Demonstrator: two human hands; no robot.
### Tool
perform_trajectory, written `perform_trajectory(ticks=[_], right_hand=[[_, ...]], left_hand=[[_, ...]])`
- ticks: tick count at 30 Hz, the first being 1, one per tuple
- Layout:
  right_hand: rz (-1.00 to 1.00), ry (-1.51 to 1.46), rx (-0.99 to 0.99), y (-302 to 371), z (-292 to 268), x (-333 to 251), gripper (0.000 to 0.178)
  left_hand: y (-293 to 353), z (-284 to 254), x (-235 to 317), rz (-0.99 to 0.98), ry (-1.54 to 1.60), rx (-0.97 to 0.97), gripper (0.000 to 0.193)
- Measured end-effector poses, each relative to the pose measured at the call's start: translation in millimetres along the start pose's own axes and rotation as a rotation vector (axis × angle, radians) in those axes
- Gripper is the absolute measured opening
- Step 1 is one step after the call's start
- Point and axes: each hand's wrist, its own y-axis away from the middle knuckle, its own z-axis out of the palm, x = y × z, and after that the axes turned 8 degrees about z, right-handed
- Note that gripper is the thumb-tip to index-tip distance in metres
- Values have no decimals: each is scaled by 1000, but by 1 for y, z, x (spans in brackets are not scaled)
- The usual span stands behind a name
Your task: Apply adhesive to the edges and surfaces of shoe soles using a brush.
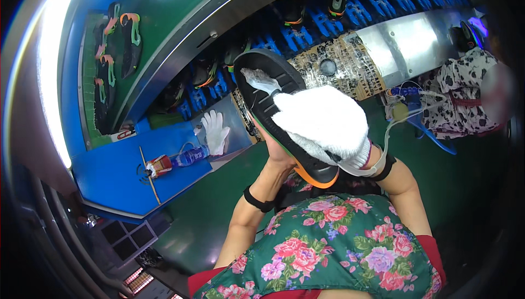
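A black shoe sole (257, 99) with an orange end is held up in front of me, its long, hollow inner side facing me. My left hand (278, 150), bare, grips its left edge from beneath, with most of the fingers hidden behind it. Over the sole is my right hand (325, 121) in a white knit glove, closed on a small brush-like tool (265, 82). That tool has a short dark stem and a whitish, translucent tip, which lies against the inside of the sole near its far end. The glove covers its handle.
Behind the sole runs a line of blue racks (298, 37) carrying dark shoes. A taped cardboard strip (342, 66) borders it. On the blue table (115, 178) at left are a bottle (191, 155), a stick (149, 176) and a white glove (214, 132). A person in a spotted garment (465, 91) sits right.
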Motion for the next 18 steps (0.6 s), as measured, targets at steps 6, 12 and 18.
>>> perform_trajectory(ticks=[6,12,18], right_hand=[[-16,7,95,5,1,16,33],[106,-59,82,5,20,8,34],[53,-129,181,3,-3,8,29]], left_hand=[[-5,19,-6,117,-516,453,95],[-4,8,-18,23,-575,389,103],[1,-9,-12,38,-82,160,99]])
